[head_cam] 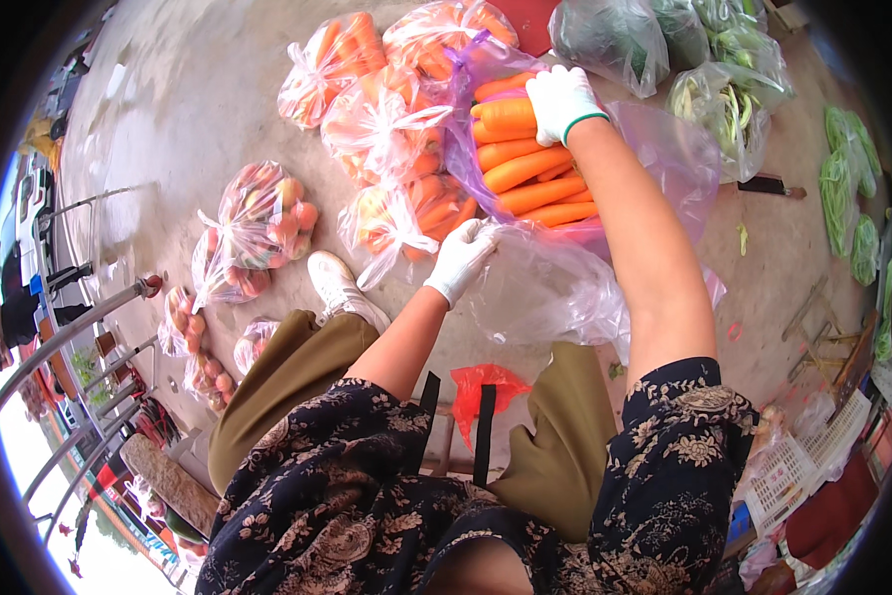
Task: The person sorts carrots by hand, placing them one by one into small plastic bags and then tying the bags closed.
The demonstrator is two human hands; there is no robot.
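My right hand (563, 103), in a white glove with a green cuff, is closed around a thick carrot (504, 115) at the top of a carrot pile. The carrots lie in a large opened purple plastic bag (662, 160). My left hand (461, 256), also in a white glove, pinches the rim of a clear plastic bag (550, 286) that spreads out below the pile. What is inside that bag cannot be made out as more than crumpled film. Left of the purple bag, several knotted bags of carrots (386, 123) touch one another.
Knotted bags of round produce (264, 216) stand on the concrete floor at left. Bags of green vegetables (729, 111) and a dark-handled tool (764, 184) lie at upper right. A metal railing (74, 338) runs along the left; a white plastic crate (807, 465) is at lower right.
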